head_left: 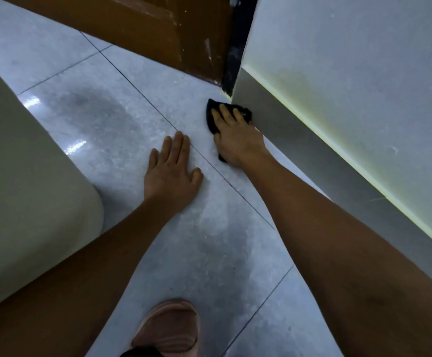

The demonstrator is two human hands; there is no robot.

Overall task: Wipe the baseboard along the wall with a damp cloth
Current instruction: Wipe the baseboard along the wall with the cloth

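Observation:
A grey baseboard (320, 148) runs along the foot of the pale wall (364, 60) on the right, ending at a corner beside the door. My right hand (235, 136) presses a black cloth (213, 117) flat where the floor meets the baseboard, close to that corner; its fingers lie spread over the cloth and hide most of it. My left hand (171, 168) rests flat on the floor tiles, fingers apart, empty, a short way left of the right hand.
A brown wooden door (137, 29) and its dark frame (233, 65) stand beyond the corner. A pale rounded object (21, 181) fills the left side. My pink shoe (171, 328) is at the bottom. Glossy grey floor tiles (106, 119) lie between.

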